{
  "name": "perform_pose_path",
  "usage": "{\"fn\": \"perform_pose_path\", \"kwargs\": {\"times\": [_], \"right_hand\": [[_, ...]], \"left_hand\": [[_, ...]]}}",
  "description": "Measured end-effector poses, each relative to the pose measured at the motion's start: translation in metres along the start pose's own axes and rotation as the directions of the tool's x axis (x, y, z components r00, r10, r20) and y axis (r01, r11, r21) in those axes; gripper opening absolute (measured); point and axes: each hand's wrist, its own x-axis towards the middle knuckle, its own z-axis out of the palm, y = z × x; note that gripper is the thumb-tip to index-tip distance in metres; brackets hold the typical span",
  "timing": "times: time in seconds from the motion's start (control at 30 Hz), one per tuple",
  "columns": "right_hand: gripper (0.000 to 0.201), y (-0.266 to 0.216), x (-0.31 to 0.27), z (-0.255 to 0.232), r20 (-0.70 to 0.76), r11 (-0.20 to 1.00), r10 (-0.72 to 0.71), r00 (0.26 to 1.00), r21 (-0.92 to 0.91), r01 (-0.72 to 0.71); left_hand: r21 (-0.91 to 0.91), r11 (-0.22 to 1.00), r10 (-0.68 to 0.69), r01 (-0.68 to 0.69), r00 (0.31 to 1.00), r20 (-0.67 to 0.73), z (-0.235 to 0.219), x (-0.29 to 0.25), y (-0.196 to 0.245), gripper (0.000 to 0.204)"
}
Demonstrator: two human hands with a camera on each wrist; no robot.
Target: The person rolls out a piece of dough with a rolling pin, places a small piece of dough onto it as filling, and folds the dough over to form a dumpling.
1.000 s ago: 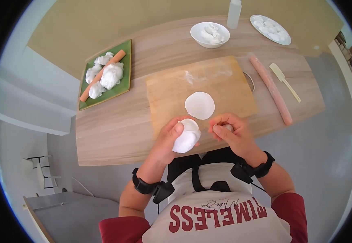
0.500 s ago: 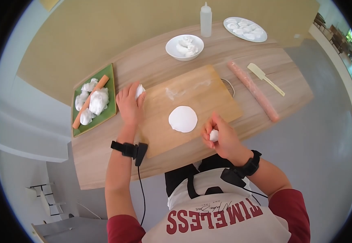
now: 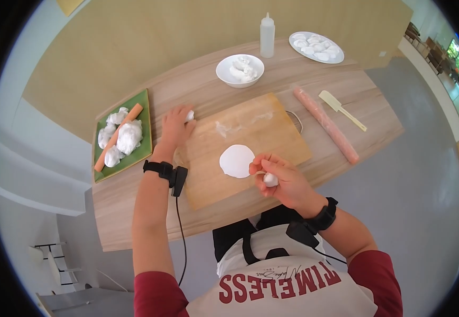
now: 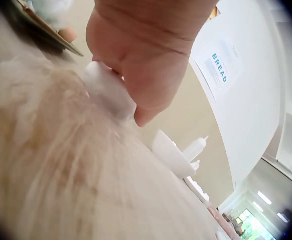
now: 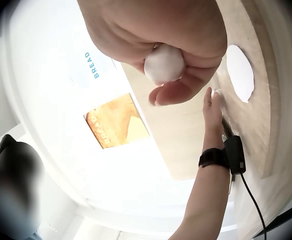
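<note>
A flat round dough wrapper [image 3: 237, 161] lies on the wooden board [image 3: 208, 185]. My left hand [image 3: 176, 126] is down at the board's far left corner, holding a white lump of dough [image 4: 108, 90] low against the surface. Only a bit of that lump shows past the thumb in the head view; the left wrist view shows more of it under the palm. Just right of the wrapper, my right hand [image 3: 280, 179] is raised above the board's front edge. Its curled fingers hold a small white dough ball [image 5: 164, 64] against the palm.
A green tray [image 3: 146, 132] on the left bears a rolling pin [image 3: 118, 138] and several white bundles. Behind the board stand a white bowl [image 3: 224, 74], a squeeze bottle [image 3: 267, 39] and a plate [image 3: 295, 42] of white pieces. A wrapped pink roll [image 3: 324, 124] and a spatula [image 3: 340, 108] lie right.
My left hand has moved from beside the right hand to the board's far left corner, taking the dough lump with it. The right hand shifted slightly left, still holding its ball.
</note>
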Motion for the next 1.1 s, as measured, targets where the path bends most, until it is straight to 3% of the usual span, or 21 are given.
{"fn": "perform_pose_path", "kwargs": {"times": [0.1, 0.2, 0.27, 0.3, 0.37, 0.4, 0.43, 0.47, 0.5, 0.53, 0.57, 0.7, 0.73, 0.77, 0.83, 0.87, 0.9, 1.0, 1.03, 1.07, 1.1], "right_hand": [[0.020, -0.002, -0.001, -0.004, -0.048, 0.998, 0.046, 0.998, 0.037, -0.044], [0.023, 0.001, 0.003, -0.019, 0.117, 0.998, -0.001, 0.993, 0.069, -0.007], [0.025, 0.002, 0.005, -0.022, 0.231, 0.991, -0.077, 0.970, 0.125, 0.049], [0.025, 0.002, 0.004, -0.019, 0.232, 0.991, -0.073, 0.970, 0.130, 0.044], [0.027, -0.001, 0.004, -0.005, 0.017, 0.993, -0.118, 0.993, 0.008, 0.118], [0.027, 0.002, 0.007, -0.002, 0.024, 0.994, -0.110, 0.994, 0.011, 0.110], [0.030, 0.006, 0.010, 0.001, 0.046, 0.944, -0.282, 0.958, -0.168, 0.286], [0.032, 0.010, 0.012, 0.005, 0.098, 0.832, -0.438, 0.894, -0.331, 0.445], [0.032, 0.013, 0.015, 0.011, 0.106, 0.838, -0.427, 0.898, -0.327, 0.437], [0.034, 0.016, 0.017, 0.018, 0.348, 0.384, -0.598, 0.722, -0.665, 0.640], [0.036, 0.019, 0.019, 0.023, 0.638, -0.212, -0.568, 0.521, -0.724, 0.656], [0.054, 0.046, 0.000, 0.043, 0.654, -0.019, -0.515, 0.555, -0.656, 0.755], [0.063, 0.046, 0.015, 0.041, 0.688, -0.049, -0.538, 0.486, -0.602, 0.797], [0.063, 0.031, 0.025, 0.041, 0.692, -0.038, -0.536, 0.484, -0.593, 0.804], [0.065, -0.003, 0.040, 0.035, 0.477, 0.057, -0.541, 0.693, -0.801, 0.596], [0.057, -0.002, 0.043, 0.031, 0.512, 0.023, -0.601, 0.614, -0.757, 0.653], [0.057, 0.009, 0.038, 0.033, 0.520, 0.016, -0.598, 0.610, -0.753, 0.658], [0.056, 0.047, 0.005, 0.043, 0.624, -0.031, -0.537, 0.567, -0.687, 0.726], [0.061, 0.048, -0.005, 0.051, 0.758, -0.152, -0.380, 0.530, -0.617, 0.773], [0.067, 0.049, -0.011, 0.054, 0.850, -0.254, -0.209, 0.483, -0.524, 0.813], [0.067, 0.050, -0.010, 0.054, 0.850, -0.253, -0.214, 0.482, -0.525, 0.813]], "left_hand": [[-0.178, 0.982, -0.073, 0.067, 0.997, -0.026, 0.014, 0.004, -0.015, 0.041], [-0.123, 0.970, -0.212, 0.209, 0.977, -0.014, -0.002, 0.005, -0.004, 0.041], [-0.276, 0.950, -0.210, 0.143, 0.950, -0.230, -0.009, 0.003, 0.017, 0.040], [-0.452, 0.881, -0.261, 0.136, 0.938, -0.226, -0.020, -0.002, 0.040, 0.041], [-0.723, 0.671, -0.382, 0.165, 0.913, -0.146, -0.053, -0.023, 0.109, 0.044], [-0.815, 0.542, -0.442, 0.202, 0.894, -0.072, -0.066, -0.038, 0.146, 0.045], [-0.898, 0.345, -0.465, 0.273, 0.881, 0.089, -0.072, -0.054, 0.174, 0.049], [-0.992, -0.027, -0.374, 0.124, 0.919, 0.125, -0.057, -0.073, 0.194, 0.053], [-0.944, -0.256, -0.391, 0.208, 0.871, 0.297, -0.062, -0.079, 0.228, 0.058], [-0.840, -0.473, -0.369, 0.264, 0.807, 0.462, -0.071, -0.081, 0.250, 0.063], [-0.844, -0.469, -0.388, 0.259, 0.798, 0.461, -0.069, -0.083, 0.244, 0.063], [-0.805, -0.578, -0.291, 0.136, 0.887, 0.359, -0.043, -0.085, 0.216, 0.064], [-0.881, -0.472, -0.260, 0.041, 0.948, 0.184, -0.032, -0.092, 0.225, 0.064], [-0.930, -0.363, -0.205, -0.065, 0.979, 0.012, -0.026, -0.100, 0.236, 0.063], [-0.791, -0.585, -0.268, 0.180, 0.877, 0.398, -0.050, -0.104, 0.265, 0.058], [-0.728, -0.644, -0.233, 0.235, 0.846, 0.479, -0.068, -0.096, 0.267, 0.059], [-0.731, -0.644, -0.236, 0.226, 0.850, 0.471, -0.067, -0.091, 0.256, 0.059], [-0.870, -0.491, -0.251, 0.049, 0.948, 0.195, -0.073, -0.080, 0.223, 0.066], [-0.871, -0.490, -0.263, 0.047, 0.944, 0.198, -0.072, -0.081, 0.224, 0.066], [-0.796, -0.595, -0.143, 0.112, 0.960, 0.242, -0.069, -0.081, 0.227, 0.064], [-0.708, -0.682, -0.013, 0.185, 0.964, 0.264, -0.068, -0.080, 0.228, 0.063]]}}
